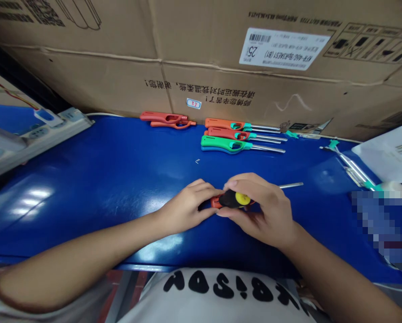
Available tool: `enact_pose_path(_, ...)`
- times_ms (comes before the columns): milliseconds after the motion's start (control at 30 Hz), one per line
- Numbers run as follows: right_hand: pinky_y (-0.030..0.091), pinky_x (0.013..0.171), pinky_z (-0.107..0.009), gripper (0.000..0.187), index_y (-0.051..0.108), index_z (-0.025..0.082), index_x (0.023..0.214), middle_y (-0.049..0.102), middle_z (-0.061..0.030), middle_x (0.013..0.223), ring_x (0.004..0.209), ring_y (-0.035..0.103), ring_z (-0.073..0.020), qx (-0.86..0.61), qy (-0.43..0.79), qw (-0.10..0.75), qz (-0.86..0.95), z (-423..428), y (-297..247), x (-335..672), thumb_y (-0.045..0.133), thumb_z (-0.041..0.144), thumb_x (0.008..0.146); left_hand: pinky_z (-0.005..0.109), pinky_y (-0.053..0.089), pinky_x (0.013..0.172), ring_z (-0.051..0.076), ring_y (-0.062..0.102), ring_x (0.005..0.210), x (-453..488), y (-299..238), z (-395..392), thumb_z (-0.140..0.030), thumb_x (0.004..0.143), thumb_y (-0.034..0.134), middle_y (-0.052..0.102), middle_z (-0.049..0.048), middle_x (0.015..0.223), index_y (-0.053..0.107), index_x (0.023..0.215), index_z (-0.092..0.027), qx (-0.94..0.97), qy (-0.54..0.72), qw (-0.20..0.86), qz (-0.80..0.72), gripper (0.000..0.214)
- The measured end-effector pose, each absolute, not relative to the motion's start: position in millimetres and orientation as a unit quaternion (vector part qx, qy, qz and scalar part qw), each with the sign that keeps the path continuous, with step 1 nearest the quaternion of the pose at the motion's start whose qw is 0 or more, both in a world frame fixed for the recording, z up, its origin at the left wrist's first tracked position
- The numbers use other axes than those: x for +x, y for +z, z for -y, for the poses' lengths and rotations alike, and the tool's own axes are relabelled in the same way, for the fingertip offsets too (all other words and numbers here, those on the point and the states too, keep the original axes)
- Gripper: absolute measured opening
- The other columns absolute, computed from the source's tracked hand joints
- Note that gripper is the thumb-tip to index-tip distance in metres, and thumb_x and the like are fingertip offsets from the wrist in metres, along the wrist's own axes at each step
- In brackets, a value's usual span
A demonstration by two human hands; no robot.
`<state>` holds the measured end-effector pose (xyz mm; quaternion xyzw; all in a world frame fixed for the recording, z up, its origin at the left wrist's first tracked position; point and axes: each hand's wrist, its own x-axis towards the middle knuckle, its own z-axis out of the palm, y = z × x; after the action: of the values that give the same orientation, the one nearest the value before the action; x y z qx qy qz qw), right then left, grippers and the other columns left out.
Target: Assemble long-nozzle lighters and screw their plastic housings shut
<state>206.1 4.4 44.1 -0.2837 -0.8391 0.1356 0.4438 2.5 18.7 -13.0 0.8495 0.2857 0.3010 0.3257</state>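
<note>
Near the front middle of the table, my left hand (188, 204) pinches the end of a red-orange lighter (215, 202) between thumb and fingers. The lighter lies lengthwise, and its metal tube (291, 185) shows beyond my right hand. My right hand (264, 206) is closed around the black and yellow handle of a screwdriver (233, 198), held over the lighter. The screwdriver's tip is hidden under its handle. Behind my hands lie several long-nosed lighters with metal tubes, among them a green lighter (221, 142) and an orange lighter (221, 122).
Red and orange handle shells (163, 118) lie at the back, against a large cardboard box (120, 72). A power strip (39, 139) stands at the left. Loose metal tubes with green parts (356, 169) and a white bag (389, 152) are at the right of the blue table (103, 179).
</note>
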Motion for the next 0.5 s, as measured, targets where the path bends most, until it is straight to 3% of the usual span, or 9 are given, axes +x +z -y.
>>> enact_pose_path(100, 0.059, 0.073, -0.029, 0.035, 0.054, 0.026, 0.129, 0.075, -0.0061, 0.107, 0.095, 0.073, -0.0194, -0.286, 0.174, 0.431, 0.838, -2.9, 46.0, 206.7, 0.061, 0.025, 0.095, 0.039, 0.052, 0.09, 0.024, 0.063, 0.1, 2.8, -13.4, -17.9, -0.027, 0.094, 0.065, 0.07, 0.0093, 0.105, 0.066, 0.112, -0.017, 0.848, 0.294, 0.326, -0.296, 0.021)
enact_pose_path(233, 0.057, 0.067, -0.027, 0.036, 0.058, 0.025, 0.121, 0.076, -0.0012, 0.091, 0.075, 0.073, -0.0163, -0.326, 0.148, 0.455, 0.815, -0.5, 46.1, 204.4, 0.072, 0.025, 0.088, 0.04, 0.051, 0.09, 0.023, 0.063, 0.099, 3.9, -12.3, -17.2, -0.025, 0.095, 0.063, 0.071, 0.0088, 0.106, 0.066, 0.111, -0.017, 0.847, 0.287, 0.332, -0.3, 0.018)
enact_pose_path(333, 0.056, 0.065, -0.026, 0.038, 0.057, 0.025, 0.118, 0.076, -0.0008, 0.088, 0.071, 0.072, -0.0158, -0.331, 0.133, 0.449, 0.819, -0.1, 44.5, 203.0, 0.076, 0.028, 0.086, 0.038, 0.051, 0.086, 0.022, 0.062, 0.094, 4.3, -11.7, -17.0, -0.023, 0.095, 0.062, 0.071, 0.0078, 0.102, 0.066, 0.108, -0.018, 0.848, 0.294, 0.328, -0.295, 0.015)
enact_pose_path(500, 0.059, 0.068, -0.032, 0.03, 0.058, 0.024, 0.116, 0.072, -0.0035, 0.089, 0.078, 0.071, -0.0189, -0.251, 0.213, 0.512, 0.793, -4.2, 54.5, 208.8, 0.07, 0.022, 0.089, 0.04, 0.052, 0.09, 0.024, 0.061, 0.099, 3.1, -8.5, -15.7, -0.023, 0.093, 0.065, 0.07, 0.0094, 0.107, 0.063, 0.122, -0.018, 0.855, 0.272, 0.323, -0.301, 0.029)
